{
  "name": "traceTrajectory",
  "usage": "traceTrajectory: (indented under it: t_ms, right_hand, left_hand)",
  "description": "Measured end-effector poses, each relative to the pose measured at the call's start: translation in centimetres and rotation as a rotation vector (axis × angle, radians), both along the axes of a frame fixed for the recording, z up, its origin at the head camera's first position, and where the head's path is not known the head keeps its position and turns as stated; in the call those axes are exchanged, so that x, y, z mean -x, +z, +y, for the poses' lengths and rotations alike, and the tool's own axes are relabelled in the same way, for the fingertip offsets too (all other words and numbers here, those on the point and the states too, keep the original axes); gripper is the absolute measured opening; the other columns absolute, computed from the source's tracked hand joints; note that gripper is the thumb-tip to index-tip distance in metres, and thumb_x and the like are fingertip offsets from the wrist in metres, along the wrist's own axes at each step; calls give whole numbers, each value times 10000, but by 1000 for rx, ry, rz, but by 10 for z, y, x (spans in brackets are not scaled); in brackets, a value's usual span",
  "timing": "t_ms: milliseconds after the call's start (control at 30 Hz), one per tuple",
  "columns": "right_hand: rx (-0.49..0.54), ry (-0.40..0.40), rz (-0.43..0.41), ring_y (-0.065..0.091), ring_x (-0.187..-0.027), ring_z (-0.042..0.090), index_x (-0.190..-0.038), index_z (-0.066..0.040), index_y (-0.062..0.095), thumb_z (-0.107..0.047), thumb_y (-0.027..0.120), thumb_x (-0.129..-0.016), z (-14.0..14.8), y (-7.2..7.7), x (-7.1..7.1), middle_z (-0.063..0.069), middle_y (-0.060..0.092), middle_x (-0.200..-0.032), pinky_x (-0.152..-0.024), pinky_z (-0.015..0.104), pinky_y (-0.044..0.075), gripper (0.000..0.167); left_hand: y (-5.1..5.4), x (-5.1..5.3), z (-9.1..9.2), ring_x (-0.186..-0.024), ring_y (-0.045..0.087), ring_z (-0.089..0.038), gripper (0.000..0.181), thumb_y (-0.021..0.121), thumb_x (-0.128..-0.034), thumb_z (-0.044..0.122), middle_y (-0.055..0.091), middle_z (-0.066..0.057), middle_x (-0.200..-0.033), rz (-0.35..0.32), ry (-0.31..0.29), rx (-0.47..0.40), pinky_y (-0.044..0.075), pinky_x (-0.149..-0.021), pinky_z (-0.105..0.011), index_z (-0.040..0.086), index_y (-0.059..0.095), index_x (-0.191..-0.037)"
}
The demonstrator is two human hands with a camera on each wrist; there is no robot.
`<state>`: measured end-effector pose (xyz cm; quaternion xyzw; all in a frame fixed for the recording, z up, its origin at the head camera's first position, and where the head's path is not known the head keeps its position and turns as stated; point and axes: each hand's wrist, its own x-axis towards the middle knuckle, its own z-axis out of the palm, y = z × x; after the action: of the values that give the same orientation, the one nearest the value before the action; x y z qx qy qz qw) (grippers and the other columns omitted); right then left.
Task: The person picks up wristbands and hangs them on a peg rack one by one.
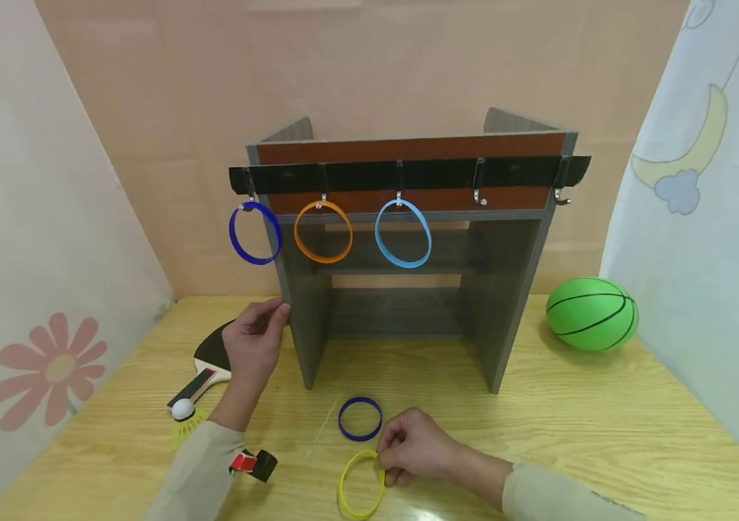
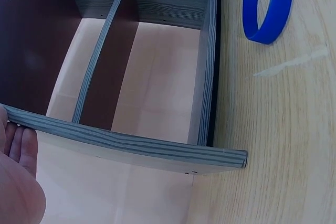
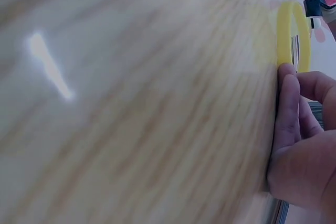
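Note:
My right hand [image 1: 416,447] pinches the edge of a yellow silicone wristband [image 1: 341,486] low over the table; the right wrist view shows the yellow wristband [image 3: 283,35] at its fingertips. Just beyond it a dark blue wristband [image 1: 341,427] lies on the wood. My left hand [image 1: 255,340] holds the left side panel of a grey wooden shelf [image 1: 300,311], its fingers [image 2: 29,148] against the panel's outer face. From hooks on the black strip [image 1: 356,177] hang a blue wristband [image 1: 232,235], an orange wristband [image 1: 297,242] and a light blue wristband [image 1: 428,242].
Two hooks [image 1: 481,201] on the strip's right side hold nothing. Left of the shelf lie a table tennis paddle [image 1: 213,354] and a shuttlecock [image 1: 183,410]. A green ball [image 1: 592,315] sits at right. Printed cloths [image 1: 688,239] flank the table [image 1: 571,434].

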<state>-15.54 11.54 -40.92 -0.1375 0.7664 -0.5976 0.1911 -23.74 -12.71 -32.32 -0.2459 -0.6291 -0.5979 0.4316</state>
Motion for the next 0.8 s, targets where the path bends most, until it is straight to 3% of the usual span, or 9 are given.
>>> traceTrajectory:
  t_ms: [233,400,533,667,800]
  right_hand:
    - [10,44,-22,611,-503,175,-753,-15,625,-3,701,-754,6,3,-2,93,604,-648,-438,238,496,77]
    - [53,77,-16,625,-532,192,-764,4,616,10,685,-759,14,8,-3,100,610,-664,-448,236,500,70]
    - [118,105,-30,631,-571,206,-780,38,600,21,669,-774,26,13,-3,98,613,-693,-497,263,530,71]
    - [167,108,-64,651,-642,249,-796,68,585,26,668,-795,42,21,-2,104,606,-743,-570,317,557,93]
    - [188,76,-34,665,-745,314,-807,69,570,31,668,-805,59,30,-1,133,605,-820,-651,378,568,105]
  left_hand:
    - [-15,17,-6,-712,639,-50,102,627,-787,-212,661,-195,-767,-1,-4,-6,518,-619,-147,-159,658,-868]
    - [-20,21,-9,-722,643,-53,91,653,-809,-151,674,-144,-787,-4,1,-5,523,-629,-157,-117,682,-889]
    - [-12,13,-6,-712,641,-53,90,634,-797,-191,640,-251,-770,4,-25,-12,522,-628,-156,-160,658,-879]
    - [-6,7,-3,-704,642,-62,95,616,-780,-232,646,-229,-759,10,-67,-37,521,-628,-153,-195,632,-867]
    - [-1,3,-1,-705,641,-63,85,614,-782,-231,641,-231,-755,11,-67,-30,523,-634,-156,-205,622,-862]
